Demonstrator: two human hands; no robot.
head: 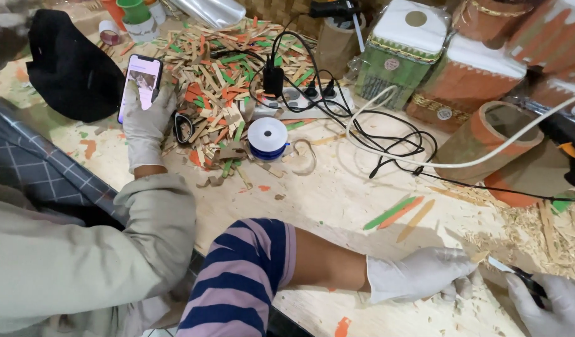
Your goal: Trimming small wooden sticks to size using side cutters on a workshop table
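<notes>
Both hands wear thin, pale grey-white gloves that end at the wrist: the left hand [421, 273] and the right hand [552, 306]. The left arm has a short sleeve [241, 278] striped navy blue and dusty pink, reaching about the elbow.

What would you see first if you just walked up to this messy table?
Probably the big heap of orange, green and plain wooden sticks at the top, with black cables snaking beside it. Near the bottom right, the left hand and right hand, both gloved, work with a small blade. At left, another person's gloved hand holds a phone.
</notes>
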